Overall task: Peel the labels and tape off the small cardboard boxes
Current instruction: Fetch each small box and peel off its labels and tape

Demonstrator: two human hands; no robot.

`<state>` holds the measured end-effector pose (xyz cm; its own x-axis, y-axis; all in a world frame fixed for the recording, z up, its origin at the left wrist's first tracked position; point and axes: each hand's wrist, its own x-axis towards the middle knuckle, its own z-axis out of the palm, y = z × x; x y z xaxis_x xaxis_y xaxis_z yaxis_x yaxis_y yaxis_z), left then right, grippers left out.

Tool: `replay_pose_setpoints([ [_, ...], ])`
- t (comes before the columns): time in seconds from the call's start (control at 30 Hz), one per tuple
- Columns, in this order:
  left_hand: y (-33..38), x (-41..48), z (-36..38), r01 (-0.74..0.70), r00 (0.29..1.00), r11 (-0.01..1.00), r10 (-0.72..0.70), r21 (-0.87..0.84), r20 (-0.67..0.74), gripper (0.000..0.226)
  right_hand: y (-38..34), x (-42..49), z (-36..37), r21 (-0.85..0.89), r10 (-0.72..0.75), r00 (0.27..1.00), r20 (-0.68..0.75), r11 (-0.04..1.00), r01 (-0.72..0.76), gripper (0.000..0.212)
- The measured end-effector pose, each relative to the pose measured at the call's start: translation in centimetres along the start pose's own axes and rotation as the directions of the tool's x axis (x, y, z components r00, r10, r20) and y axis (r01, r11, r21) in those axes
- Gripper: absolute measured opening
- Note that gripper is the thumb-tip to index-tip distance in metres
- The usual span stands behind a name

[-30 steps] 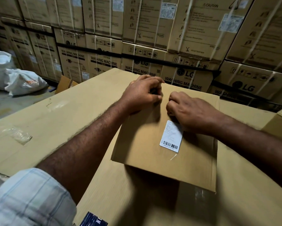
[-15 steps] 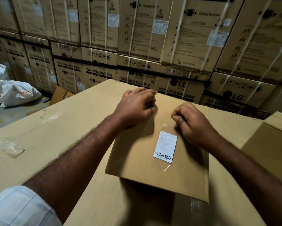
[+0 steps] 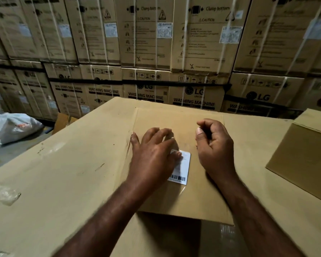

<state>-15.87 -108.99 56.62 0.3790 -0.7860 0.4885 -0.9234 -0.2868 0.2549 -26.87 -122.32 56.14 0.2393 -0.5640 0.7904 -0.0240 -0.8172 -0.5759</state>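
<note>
A small flat cardboard box [image 3: 202,199] lies on a large cardboard surface [image 3: 63,182] in front of me. A white barcode label [image 3: 183,169] under clear tape sticks to the box's top. My left hand [image 3: 152,156] lies on the box with fingers spread, its fingertips on the label's upper left corner, which looks slightly lifted. My right hand [image 3: 214,145] hovers just right of the label, fingers loosely curled, holding nothing visible. The left hand hides the label's left edge.
Another small cardboard box [image 3: 304,160] sits at the right. A crumpled piece of clear tape [image 3: 5,194] lies at the left edge. Stacked washing machine cartons [image 3: 156,52] form a wall behind. White sacks [image 3: 13,127] lie on the floor at left.
My left hand moved from the box's far edge down onto the label's top corner. My right hand shifted back and to the right of the label. The view tilted upward.
</note>
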Motion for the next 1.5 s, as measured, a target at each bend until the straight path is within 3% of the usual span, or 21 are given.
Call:
replay_pose_setpoints([
  [0.17, 0.7, 0.1, 1.3, 0.049, 0.981, 0.986, -0.078, -0.159, -0.178, 0.014, -0.1, -0.4, -0.1, -0.025, -0.035, 0.999, -0.002, 0.999, 0.035, 0.015],
  [0.43, 1.4, 0.0, 1.6, 0.048, 0.974, 0.973, -0.096, -0.225, -0.206, 0.008, -0.1, -0.3, -0.3, 0.009, 0.008, 1.0, 0.0, 1.0, -0.008, 0.016],
  [0.63, 1.0, -0.1, 2.5, 0.027, 0.959, 0.966, -0.097, -0.255, -0.266, 0.006, 0.0, 0.4, -0.4, 0.124, 0.164, 0.976, 0.146, 0.975, -0.182, 0.028],
  [0.7, 1.1, 0.1, 2.5, 0.027, 0.952, 0.958, -0.112, -0.285, -0.286, 0.01, 0.3, 0.5, -1.0, 0.17, 0.219, 0.945, 0.243, 0.949, -0.264, 0.034],
  [0.9, 0.6, 0.7, 2.5, 0.084, 0.957, 0.883, -0.201, -0.462, -0.209, 0.047, -0.3, -0.1, -1.9, 0.104, 0.129, 0.891, 0.436, 0.976, -0.192, 0.058],
  [0.97, 0.3, 0.8, 2.4, 0.062, 0.961, 0.837, -0.197, -0.544, -0.194, 0.047, -0.3, 0.0, -2.0, 0.082, 0.126, 0.858, 0.498, 0.978, -0.191, 0.063],
  [1.07, 0.3, 0.7, 1.8, -0.01, 0.962, 0.651, -0.2, -0.759, -0.184, 0.038, -0.5, 0.2, -2.2, 0.031, 0.121, 0.827, 0.549, 0.986, -0.165, 0.067],
  [1.17, -0.3, 0.5, 1.5, -0.049, 0.961, 0.57, -0.196, -0.82, -0.194, 0.033, -0.6, 0.3, -2.1, 0.012, 0.125, 0.798, 0.59, 0.986, -0.164, 0.065],
  [1.3, -0.4, 0.2, 0.9, -0.038, 0.984, 0.468, -0.139, -0.883, -0.116, 0.057, -0.5, 0.3, -2.3, 0.084, 0.117, 0.786, 0.607, 0.974, -0.209, 0.056],
  [1.4, -0.2, 0.2, -0.2, -0.011, 0.993, 0.451, -0.097, -0.893, -0.062, 0.074, -0.2, 0.3, -2.7, 0.163, 0.093, 0.773, 0.628, 0.955, -0.248, 0.041],
  [1.5, 0.2, 0.1, -1.8, 0.016, 0.998, 0.42, -0.064, -0.907, -0.013, 0.082, 0.0, 0.6, -2.9, 0.335, 0.108, 0.76, 0.641, 0.852, -0.403, 0.033],
])
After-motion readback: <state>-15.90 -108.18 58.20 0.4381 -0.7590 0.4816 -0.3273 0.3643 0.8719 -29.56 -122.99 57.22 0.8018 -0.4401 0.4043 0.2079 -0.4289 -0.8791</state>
